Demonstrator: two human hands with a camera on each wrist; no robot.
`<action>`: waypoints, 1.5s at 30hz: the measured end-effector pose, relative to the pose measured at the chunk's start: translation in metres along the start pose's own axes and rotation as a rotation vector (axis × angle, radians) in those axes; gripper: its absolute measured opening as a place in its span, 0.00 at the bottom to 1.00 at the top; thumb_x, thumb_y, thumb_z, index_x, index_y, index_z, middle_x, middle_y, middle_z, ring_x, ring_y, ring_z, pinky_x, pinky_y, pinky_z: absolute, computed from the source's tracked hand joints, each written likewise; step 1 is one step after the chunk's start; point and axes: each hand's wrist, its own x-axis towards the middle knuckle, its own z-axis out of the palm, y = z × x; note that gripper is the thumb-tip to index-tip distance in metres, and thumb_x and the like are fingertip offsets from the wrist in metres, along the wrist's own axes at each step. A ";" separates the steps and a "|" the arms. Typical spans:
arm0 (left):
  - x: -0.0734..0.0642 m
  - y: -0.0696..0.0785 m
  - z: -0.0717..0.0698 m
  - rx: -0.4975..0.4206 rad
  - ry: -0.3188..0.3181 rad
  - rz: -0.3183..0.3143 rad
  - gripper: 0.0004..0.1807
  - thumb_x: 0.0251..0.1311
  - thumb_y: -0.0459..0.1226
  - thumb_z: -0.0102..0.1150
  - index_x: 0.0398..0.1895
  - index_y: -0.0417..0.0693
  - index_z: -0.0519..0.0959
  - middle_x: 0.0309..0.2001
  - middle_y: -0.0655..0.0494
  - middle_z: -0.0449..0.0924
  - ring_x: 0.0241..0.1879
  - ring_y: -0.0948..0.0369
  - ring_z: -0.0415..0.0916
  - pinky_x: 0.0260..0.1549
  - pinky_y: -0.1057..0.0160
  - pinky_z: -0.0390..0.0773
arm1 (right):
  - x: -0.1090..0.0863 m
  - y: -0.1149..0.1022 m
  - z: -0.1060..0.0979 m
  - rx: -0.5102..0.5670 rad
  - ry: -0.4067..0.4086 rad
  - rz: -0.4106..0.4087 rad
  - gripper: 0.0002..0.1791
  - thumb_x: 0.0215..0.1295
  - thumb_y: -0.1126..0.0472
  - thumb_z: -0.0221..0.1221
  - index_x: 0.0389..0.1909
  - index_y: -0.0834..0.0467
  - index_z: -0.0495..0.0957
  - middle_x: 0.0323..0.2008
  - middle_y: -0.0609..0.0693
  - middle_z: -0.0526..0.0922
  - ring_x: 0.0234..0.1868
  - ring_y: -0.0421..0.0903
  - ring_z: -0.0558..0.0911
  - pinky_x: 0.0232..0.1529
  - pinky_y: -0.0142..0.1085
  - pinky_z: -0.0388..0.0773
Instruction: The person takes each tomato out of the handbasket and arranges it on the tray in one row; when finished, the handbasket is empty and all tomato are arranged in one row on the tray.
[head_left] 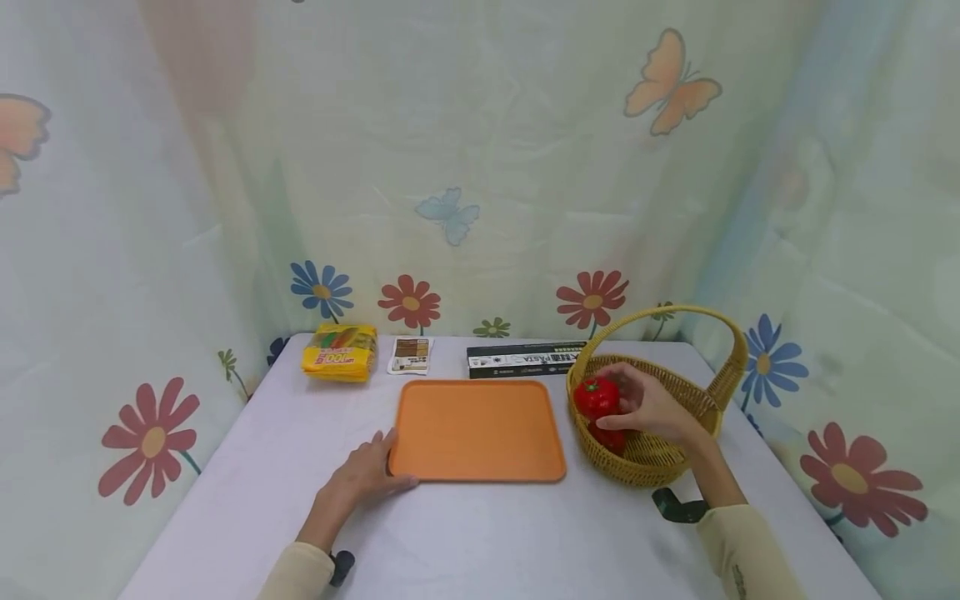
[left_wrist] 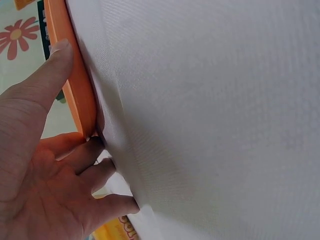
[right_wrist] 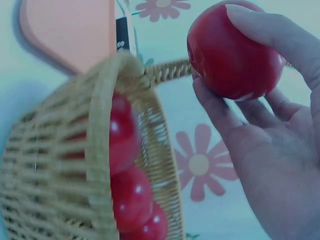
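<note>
My right hand (head_left: 651,405) holds a round, shiny red tomato (head_left: 596,398) with a green top, fingers and thumb curved round it. In the right wrist view that tomato (right_wrist: 232,52) is above the rim of a woven basket (right_wrist: 55,145). Several more red tomatoes (right_wrist: 131,195) lie inside the basket. At the near left corner of an orange tray (head_left: 476,429) is my left hand (head_left: 363,473). Its thumb lies against the tray's rim (left_wrist: 80,95), and its other fingers are spread loosely beside the corner, low by the white tablecloth.
A yellow packet (head_left: 340,353) stands at the back left, beside a small brown-and-white sachet (head_left: 411,355). Behind the tray lies a long black pasta box (head_left: 525,360). The basket's tall handle (head_left: 731,367) arches up on the right. A flower-printed curtain (head_left: 487,167) surrounds the table.
</note>
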 end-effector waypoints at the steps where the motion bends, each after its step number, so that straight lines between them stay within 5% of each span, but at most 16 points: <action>1: 0.000 0.000 0.001 -0.001 0.000 -0.001 0.57 0.59 0.58 0.78 0.85 0.42 0.61 0.80 0.28 0.59 0.76 0.30 0.63 0.71 0.29 0.68 | -0.002 -0.002 0.003 -0.011 0.003 -0.018 0.41 0.61 0.68 0.77 0.71 0.68 0.68 0.68 0.70 0.74 0.67 0.68 0.75 0.54 0.42 0.89; 7: 0.002 0.001 0.005 0.008 0.006 -0.002 0.57 0.59 0.58 0.79 0.85 0.43 0.61 0.81 0.30 0.60 0.76 0.31 0.64 0.71 0.30 0.69 | -0.010 -0.013 0.034 -0.060 -0.021 -0.106 0.41 0.57 0.68 0.78 0.71 0.66 0.72 0.68 0.69 0.75 0.68 0.71 0.73 0.52 0.43 0.90; 10: 0.003 0.002 0.003 0.011 0.004 -0.004 0.57 0.59 0.58 0.79 0.85 0.43 0.61 0.80 0.29 0.61 0.76 0.31 0.64 0.71 0.30 0.69 | -0.003 -0.018 0.066 -0.046 -0.065 -0.075 0.40 0.56 0.65 0.80 0.70 0.62 0.76 0.66 0.64 0.77 0.67 0.67 0.75 0.54 0.45 0.90; 18: 0.001 0.001 0.000 0.008 -0.011 -0.019 0.58 0.58 0.58 0.80 0.84 0.43 0.62 0.80 0.28 0.61 0.75 0.31 0.65 0.70 0.29 0.70 | 0.051 -0.010 0.193 -0.089 -0.027 0.071 0.37 0.51 0.57 0.85 0.62 0.55 0.78 0.60 0.55 0.82 0.65 0.59 0.78 0.60 0.56 0.86; 24: 0.005 0.000 0.002 -0.001 -0.002 -0.006 0.56 0.57 0.57 0.80 0.84 0.44 0.64 0.79 0.30 0.64 0.74 0.32 0.67 0.69 0.28 0.72 | 0.088 0.000 0.251 -0.117 0.063 0.019 0.41 0.50 0.63 0.85 0.63 0.59 0.75 0.61 0.59 0.82 0.65 0.62 0.78 0.63 0.59 0.83; 32: 0.006 -0.003 0.002 0.000 0.012 -0.016 0.56 0.57 0.57 0.80 0.84 0.45 0.65 0.79 0.30 0.64 0.75 0.31 0.66 0.66 0.28 0.73 | 0.116 -0.002 0.282 -0.084 0.068 0.014 0.40 0.52 0.63 0.84 0.64 0.58 0.73 0.62 0.59 0.81 0.67 0.62 0.77 0.67 0.59 0.81; 45: 0.006 -0.003 -0.001 0.001 0.002 -0.031 0.56 0.56 0.58 0.80 0.84 0.49 0.65 0.78 0.31 0.66 0.74 0.32 0.67 0.65 0.27 0.74 | 0.134 -0.006 0.295 -0.058 0.085 0.046 0.42 0.56 0.61 0.82 0.69 0.59 0.72 0.65 0.61 0.80 0.68 0.62 0.77 0.66 0.57 0.82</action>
